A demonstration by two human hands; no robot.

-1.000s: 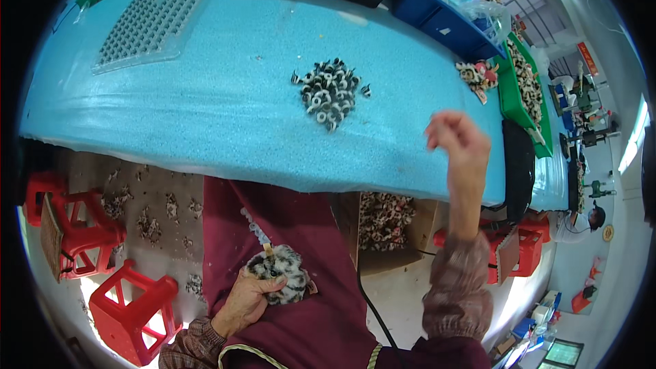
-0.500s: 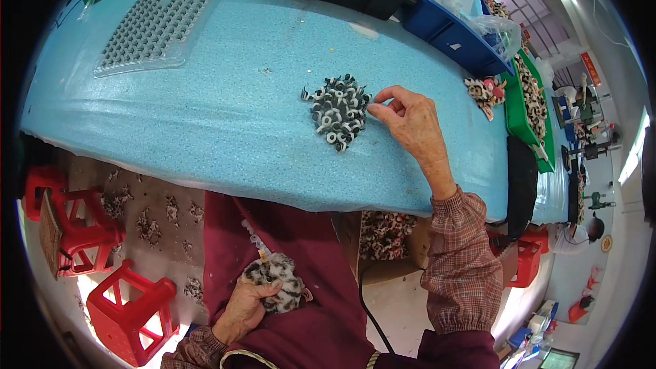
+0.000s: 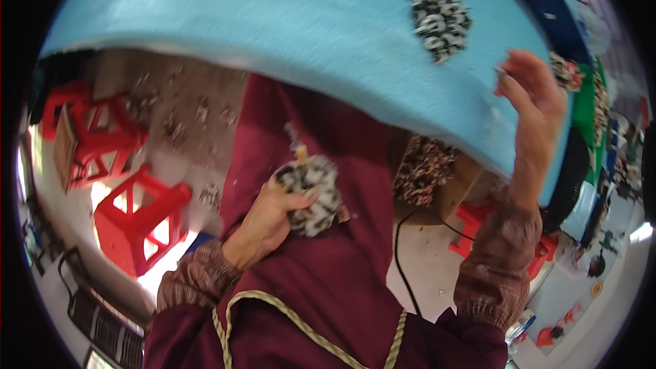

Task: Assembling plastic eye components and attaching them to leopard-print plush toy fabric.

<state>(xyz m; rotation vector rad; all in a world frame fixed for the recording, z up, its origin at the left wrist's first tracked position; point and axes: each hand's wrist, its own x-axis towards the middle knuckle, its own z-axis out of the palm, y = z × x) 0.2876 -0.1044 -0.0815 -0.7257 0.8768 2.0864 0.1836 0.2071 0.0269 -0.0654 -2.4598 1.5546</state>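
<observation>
Down in the lap, a bundle of small black-and-white parts (image 3: 311,191) sits clutched in the left hand (image 3: 270,222). Meanwhile the right hand (image 3: 536,106) hangs raised and loosely open, holding nothing visible, at the blue table's (image 3: 273,20) edge near a pile of the same parts (image 3: 439,19).

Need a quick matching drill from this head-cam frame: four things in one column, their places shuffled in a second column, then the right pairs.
Things:
1. left hand
2. right hand
3. loose pile of small black-and-white parts
4. red stool

Places:
A. on the floor, to the person's left
B. lying on the blue table top
C. low at the lap, closed around a bunch of black-and-white parts
D. raised at the near edge of the table, right of the pile

Pairs: 1-C, 2-D, 3-B, 4-A
</observation>
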